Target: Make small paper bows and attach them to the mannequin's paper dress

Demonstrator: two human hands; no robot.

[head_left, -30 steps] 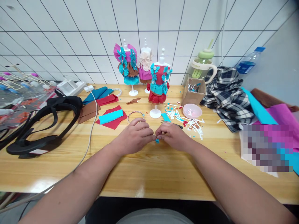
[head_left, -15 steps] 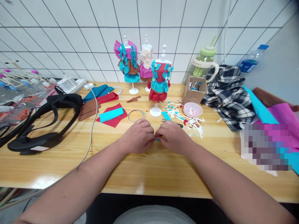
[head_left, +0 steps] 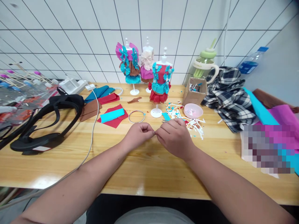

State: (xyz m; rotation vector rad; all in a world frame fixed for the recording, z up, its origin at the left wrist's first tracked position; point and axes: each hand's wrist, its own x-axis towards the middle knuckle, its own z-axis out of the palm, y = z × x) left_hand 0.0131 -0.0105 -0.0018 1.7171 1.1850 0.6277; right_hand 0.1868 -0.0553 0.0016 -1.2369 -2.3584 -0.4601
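My left hand (head_left: 140, 134) and my right hand (head_left: 174, 137) meet over the wooden table, thumbs and fingers pinched together tip to tip. Whatever sits between the fingertips is too small or hidden to make out. Just beyond them stands a small dress form (head_left: 162, 79) in a red and turquoise crepe paper outfit with bows. A metal wire ring (head_left: 136, 116) lies beyond my left hand. Near my right knuckles are a turquoise paper piece (head_left: 166, 116), white paper scraps (head_left: 197, 127) and a tool mostly covered by the hand.
Two more dressed forms, one with turquoise bows (head_left: 129, 65) and one with a cream bow (head_left: 147, 60), stand behind. A pink bowl (head_left: 193, 111), cardboard box (head_left: 195, 92) and jug (head_left: 202, 63) are right; folded turquoise paper (head_left: 112, 115), a cable (head_left: 92, 137) and a black headset (head_left: 66, 130) left.
My left hand has turned and its fingers have loosened into a thumb-and-finger pinch. My right hand has rolled over. The turquoise bit seen between the fingertips is now out of sight.
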